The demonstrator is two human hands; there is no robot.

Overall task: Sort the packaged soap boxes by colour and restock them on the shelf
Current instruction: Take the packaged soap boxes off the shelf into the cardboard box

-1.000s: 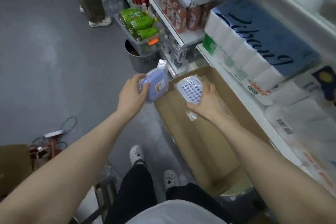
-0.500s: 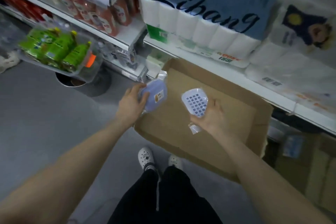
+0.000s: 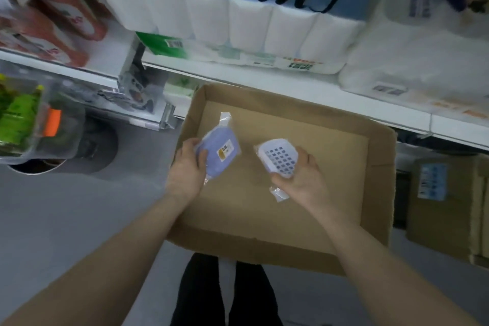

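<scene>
Within both hands [image 3: 185, 171] [image 3: 303, 180], 2 soap boxes [image 3: 221, 149] [image 3: 280, 159]

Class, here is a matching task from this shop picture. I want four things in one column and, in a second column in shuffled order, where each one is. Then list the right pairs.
Things
1. blue soap box
2. white soap box
3. cardboard box
4. toilet roll pack

Places
a. on the shelf, above the cardboard box
b. held in the right hand
c. open, beneath both hands
d. held in the left hand

Pairs: 1-d, 2-b, 3-c, 4-a
</scene>
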